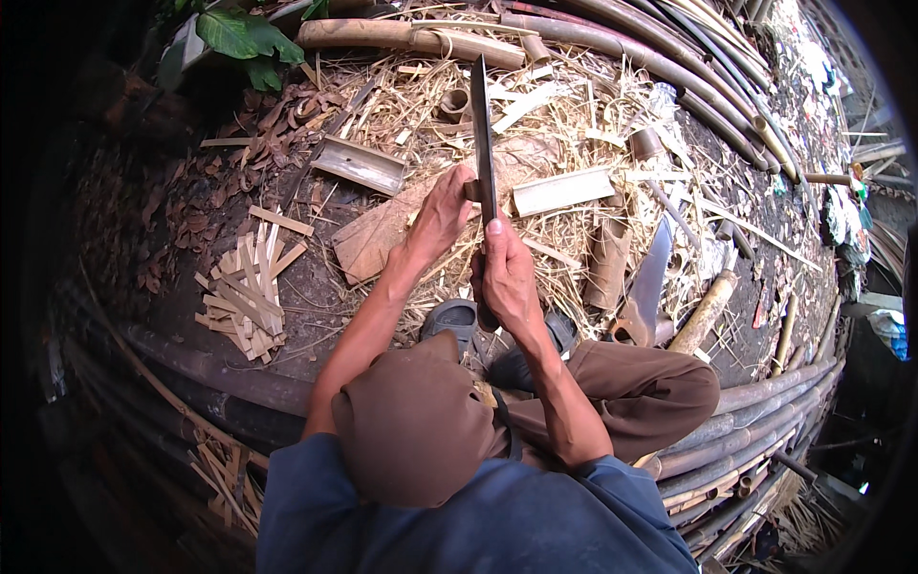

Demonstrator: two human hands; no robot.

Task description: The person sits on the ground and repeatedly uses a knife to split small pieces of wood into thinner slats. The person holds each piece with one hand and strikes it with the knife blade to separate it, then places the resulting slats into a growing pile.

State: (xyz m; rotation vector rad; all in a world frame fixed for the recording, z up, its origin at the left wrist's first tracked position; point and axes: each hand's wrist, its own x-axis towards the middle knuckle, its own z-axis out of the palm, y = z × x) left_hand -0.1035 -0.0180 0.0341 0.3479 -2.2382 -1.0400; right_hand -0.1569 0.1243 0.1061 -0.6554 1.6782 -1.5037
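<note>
Outdoor work yard, daylit. Ground (311,225): dark bare earth, strewn toward the middle with pale shavings (564,134). Upper left: brown fallen leaves (263,143); above them, one green broad-leaved plant (239,36). Upper right: long poles (660,62), lying lengthwise. Lower right: further stacked poles (746,445). Far right: whitish litter (846,225), brightly lit. Left margin: deep shade, details indistinct.

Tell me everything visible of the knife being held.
The knife has a long, narrow, dark, metal-looking blade, seen nearly edge-on, its tip pointing away from the person. The right hand holds its handle, largely hiding it. At its left side is a small brown piece in the left hand; contact is unclear.
</note>
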